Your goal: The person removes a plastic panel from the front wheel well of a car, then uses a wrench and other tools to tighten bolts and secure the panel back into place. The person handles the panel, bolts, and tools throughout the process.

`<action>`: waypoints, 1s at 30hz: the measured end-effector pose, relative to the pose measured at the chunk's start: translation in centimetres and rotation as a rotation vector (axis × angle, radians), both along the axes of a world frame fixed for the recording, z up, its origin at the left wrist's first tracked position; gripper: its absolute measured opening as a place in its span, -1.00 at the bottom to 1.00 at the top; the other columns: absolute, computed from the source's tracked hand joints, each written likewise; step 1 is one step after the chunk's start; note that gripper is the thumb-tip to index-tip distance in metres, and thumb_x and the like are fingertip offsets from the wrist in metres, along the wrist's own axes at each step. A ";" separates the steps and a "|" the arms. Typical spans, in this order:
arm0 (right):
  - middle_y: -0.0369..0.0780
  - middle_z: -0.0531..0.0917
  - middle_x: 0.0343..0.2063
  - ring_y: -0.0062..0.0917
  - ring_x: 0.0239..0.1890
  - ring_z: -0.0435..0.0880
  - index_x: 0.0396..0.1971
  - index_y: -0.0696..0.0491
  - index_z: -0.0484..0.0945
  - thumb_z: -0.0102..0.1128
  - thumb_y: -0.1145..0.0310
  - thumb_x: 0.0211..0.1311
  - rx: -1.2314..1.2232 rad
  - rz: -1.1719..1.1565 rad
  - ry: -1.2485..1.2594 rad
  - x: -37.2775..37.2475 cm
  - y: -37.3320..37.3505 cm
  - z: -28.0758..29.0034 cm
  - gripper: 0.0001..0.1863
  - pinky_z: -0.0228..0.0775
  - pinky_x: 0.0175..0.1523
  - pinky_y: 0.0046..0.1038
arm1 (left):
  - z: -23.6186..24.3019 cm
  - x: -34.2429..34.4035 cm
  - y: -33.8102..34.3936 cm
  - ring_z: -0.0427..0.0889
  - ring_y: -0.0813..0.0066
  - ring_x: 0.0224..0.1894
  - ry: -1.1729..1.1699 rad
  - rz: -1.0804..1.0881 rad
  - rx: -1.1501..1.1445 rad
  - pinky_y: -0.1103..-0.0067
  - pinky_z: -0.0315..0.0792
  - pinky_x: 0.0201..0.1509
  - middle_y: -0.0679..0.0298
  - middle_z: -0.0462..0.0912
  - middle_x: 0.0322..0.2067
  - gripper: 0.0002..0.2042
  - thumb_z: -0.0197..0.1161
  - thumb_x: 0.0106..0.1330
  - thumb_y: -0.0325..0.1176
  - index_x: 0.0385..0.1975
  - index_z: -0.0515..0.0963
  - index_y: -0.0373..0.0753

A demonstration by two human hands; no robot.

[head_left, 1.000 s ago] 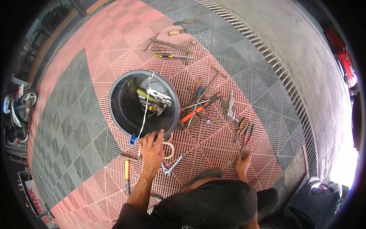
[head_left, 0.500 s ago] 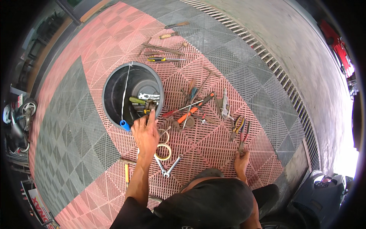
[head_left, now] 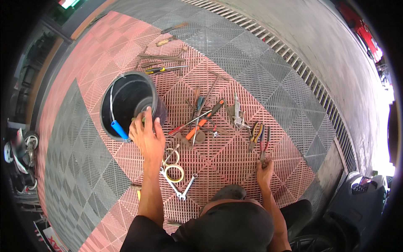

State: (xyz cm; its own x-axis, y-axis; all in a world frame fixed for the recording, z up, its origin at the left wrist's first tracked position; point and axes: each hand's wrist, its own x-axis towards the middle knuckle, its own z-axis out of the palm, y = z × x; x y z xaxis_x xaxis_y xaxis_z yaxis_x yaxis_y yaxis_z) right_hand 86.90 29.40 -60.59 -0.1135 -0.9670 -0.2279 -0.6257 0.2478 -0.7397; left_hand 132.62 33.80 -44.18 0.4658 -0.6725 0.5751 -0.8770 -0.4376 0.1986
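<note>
The left forearm (head_left: 151, 191) rises almost straight from the lower edge, left of centre. It ends in the left hand (head_left: 146, 136), back upward, over the near rim of a black bucket (head_left: 161, 111) at centre-left. The index finger and thumb stand apart, pointing up the frame; I cannot tell whether the fingers pinch the greenish object partly hidden behind them.

At lower right, the right forearm (head_left: 275, 210) slants up and leftward past the knee. The right hand (head_left: 265, 171) is low at the floor (head_left: 235, 161), its fingers pinching the metal end of red-handled pliers (head_left: 268, 140), whose handles point up the frame. Just left of these lie yellow-and-black pliers (head_left: 253, 137).

Between the hands, two wrenches (head_left: 189, 187) lie in a V below a tape ring (head_left: 174, 181), with an orange-handled tool (head_left: 202, 122) above, near mid-frame.
</note>
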 end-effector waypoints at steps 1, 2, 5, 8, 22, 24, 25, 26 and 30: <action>-0.10 0.59 -0.30 -0.34 -0.32 0.58 0.05 0.22 0.49 0.39 0.29 0.47 -0.004 0.006 0.016 -0.2 -0.2 -0.4 -0.62 0.48 -0.16 -0.21 | 0.3 -0.9 -0.6 0.57 0.14 0.17 -0.065 -0.037 -0.082 0.12 0.33 0.27 0.21 0.74 0.04 -0.63 0.32 0.51 -0.32 0.27 0.68 -0.17; -0.09 0.59 -0.30 -0.33 -0.33 0.57 0.05 0.22 0.48 0.40 0.29 0.47 -0.009 0.011 0.033 -0.5 -0.5 -0.7 -0.61 0.48 -0.15 -0.20 | 0.0 -1.6 -1.6 0.60 0.16 0.13 -0.075 -0.120 -0.115 0.17 0.37 0.25 0.23 0.75 -0.01 -0.66 0.33 0.49 -0.36 0.23 0.69 -0.20; -0.09 0.59 -0.31 -0.31 -0.32 0.57 0.03 0.21 0.47 0.41 0.25 0.46 -0.015 0.005 0.090 -0.7 -0.5 -1.7 -0.60 0.47 -0.12 -0.17 | -2.0 -3.5 -5.6 0.63 0.16 0.05 0.103 -0.331 -0.124 0.23 0.41 0.19 0.23 0.76 -0.07 -0.66 0.34 0.47 -0.38 0.21 0.69 -0.20; -0.09 0.59 -0.31 -0.30 -0.30 0.58 0.01 0.21 0.46 0.41 0.23 0.46 0.076 -0.002 0.070 -0.6 -1.1 -1.3 -0.59 0.47 -0.09 -0.17 | -4.7 -2.8 -11.5 0.67 0.09 -0.03 0.173 -0.290 -0.033 0.21 0.47 0.09 0.16 0.77 -0.14 -0.72 0.33 0.47 -0.40 0.13 0.71 -0.23; -0.19 0.58 -0.44 -0.45 -0.46 0.53 -0.09 0.16 0.40 0.45 0.29 0.47 0.137 0.046 0.057 -0.9 -3.0 0.0 -0.63 0.44 -0.29 -0.28 | -16.4 14.7 -38.1 0.57 -0.07 0.41 0.087 -0.004 0.864 0.12 0.47 0.48 0.04 0.62 0.37 -0.41 0.17 0.47 -0.33 0.53 0.42 0.12; -0.16 0.59 -0.40 -0.35 -0.42 0.57 -0.09 0.13 0.41 0.49 0.28 0.42 0.199 0.030 0.046 -0.7 -3.4 0.2 -0.61 0.46 -0.24 -0.25 | -18.7 17.3 -37.4 0.46 -0.06 0.50 0.009 -0.047 0.898 0.14 0.39 0.56 0.08 0.49 0.50 -0.48 0.02 0.56 -0.33 0.52 0.43 0.04; -0.14 0.60 -0.38 -0.30 -0.40 0.60 -0.09 0.12 0.42 0.51 0.28 0.40 0.230 0.012 0.051 -1.1 -3.2 0.2 -0.60 0.47 -0.22 -0.23 | -19.1 16.1 -37.9 0.46 -0.06 0.51 0.004 -0.029 0.911 0.15 0.37 0.57 0.08 0.48 0.50 -0.50 0.01 0.57 -0.35 0.50 0.44 0.00; -0.14 0.59 -0.39 -0.27 -0.42 0.58 -0.08 0.12 0.41 0.51 0.27 0.40 0.212 0.009 0.027 -1.3 -3.0 0.0 -0.59 0.46 -0.23 -0.21 | -19.5 14.9 -38.2 0.45 -0.06 0.52 -0.001 -0.010 0.925 0.15 0.35 0.59 0.08 0.47 0.51 -0.51 -0.01 0.58 -0.36 0.49 0.45 -0.05; -0.13 0.56 -0.40 -0.24 -0.42 0.56 -0.09 0.13 0.38 0.48 0.33 0.41 0.237 0.027 -0.014 -1.1 -3.3 0.4 -0.61 0.44 -0.24 -0.17 | -19.7 15.7 -35.5 0.42 -0.04 0.54 -0.024 -0.090 0.868 0.17 0.29 0.64 0.03 0.47 0.47 -0.56 -0.10 0.63 -0.42 0.43 0.47 -0.25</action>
